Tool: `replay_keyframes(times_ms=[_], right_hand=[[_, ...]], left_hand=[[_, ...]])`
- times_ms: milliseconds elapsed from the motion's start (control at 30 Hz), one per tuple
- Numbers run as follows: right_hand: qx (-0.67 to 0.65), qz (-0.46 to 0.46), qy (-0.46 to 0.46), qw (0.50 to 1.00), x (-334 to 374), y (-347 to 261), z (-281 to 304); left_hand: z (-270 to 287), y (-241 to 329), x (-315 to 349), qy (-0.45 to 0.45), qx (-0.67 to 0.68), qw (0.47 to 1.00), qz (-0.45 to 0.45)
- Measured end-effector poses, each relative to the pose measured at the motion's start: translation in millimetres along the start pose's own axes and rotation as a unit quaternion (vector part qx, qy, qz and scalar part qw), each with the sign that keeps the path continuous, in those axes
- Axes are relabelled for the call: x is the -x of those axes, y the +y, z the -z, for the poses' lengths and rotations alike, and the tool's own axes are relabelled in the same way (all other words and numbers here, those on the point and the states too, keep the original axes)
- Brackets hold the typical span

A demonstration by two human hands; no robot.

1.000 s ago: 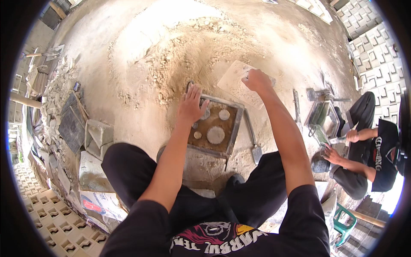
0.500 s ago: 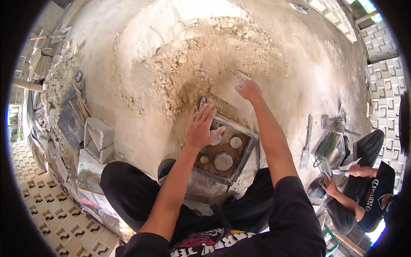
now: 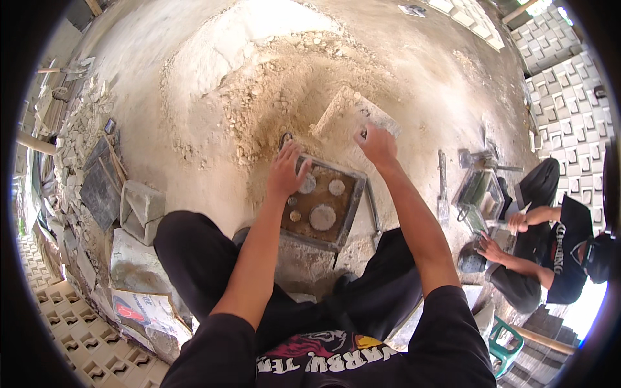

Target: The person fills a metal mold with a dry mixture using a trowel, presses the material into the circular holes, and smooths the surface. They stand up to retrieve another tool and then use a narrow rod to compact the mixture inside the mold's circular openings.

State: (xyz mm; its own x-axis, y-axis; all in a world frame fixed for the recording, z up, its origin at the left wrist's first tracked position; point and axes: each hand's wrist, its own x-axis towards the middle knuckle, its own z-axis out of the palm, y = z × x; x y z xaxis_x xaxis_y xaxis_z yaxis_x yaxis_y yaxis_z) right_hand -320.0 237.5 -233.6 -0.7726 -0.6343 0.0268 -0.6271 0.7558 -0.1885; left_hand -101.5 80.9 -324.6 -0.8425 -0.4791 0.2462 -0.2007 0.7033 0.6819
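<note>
A dark rectangular mould frame lies between my knees. Several pale round discs of different sizes sit on its brown base. My left hand rests over the frame's upper left corner, fingers stretched out, fingertips by a dark metal loop. Past the frame, my right hand is closed at the near edge of a flat rectangular plate dusted with powder and crumbs. The grip itself is mostly hidden under the fingers. The plate lies at the edge of a heap of crumbly tan material.
A long thin tool lies right of the frame, a flat-ended bar farther right. At right a co-worker sits by another frame and a hammer. Concrete blocks and rubble line the left.
My right hand has turned the plate, which now shows more of its surface beside the heap. My left hand stays at the frame's corner. The whole view has shifted slightly.
</note>
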Motion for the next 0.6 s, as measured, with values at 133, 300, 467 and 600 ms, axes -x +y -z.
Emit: replay_keyframes(times_ms=[133,300,467,600], right_hand=[[0.011,0.033,0.012,0.999,43,1,25],[0.076,0.101,0.018,0.992,96,3,29],[0.063,0.15,0.034,0.986,130,-12,12],[0.079,0.173,0.06,0.98,142,-5,1]], left_hand=[[-4,-13,4,0.031,0.032,0.999,-0.004],[-10,13,17,0.081,0.127,0.988,-0.008],[-3,30,29,-0.033,0.497,0.843,0.203],[19,50,36,-0.098,0.488,0.814,0.3]])
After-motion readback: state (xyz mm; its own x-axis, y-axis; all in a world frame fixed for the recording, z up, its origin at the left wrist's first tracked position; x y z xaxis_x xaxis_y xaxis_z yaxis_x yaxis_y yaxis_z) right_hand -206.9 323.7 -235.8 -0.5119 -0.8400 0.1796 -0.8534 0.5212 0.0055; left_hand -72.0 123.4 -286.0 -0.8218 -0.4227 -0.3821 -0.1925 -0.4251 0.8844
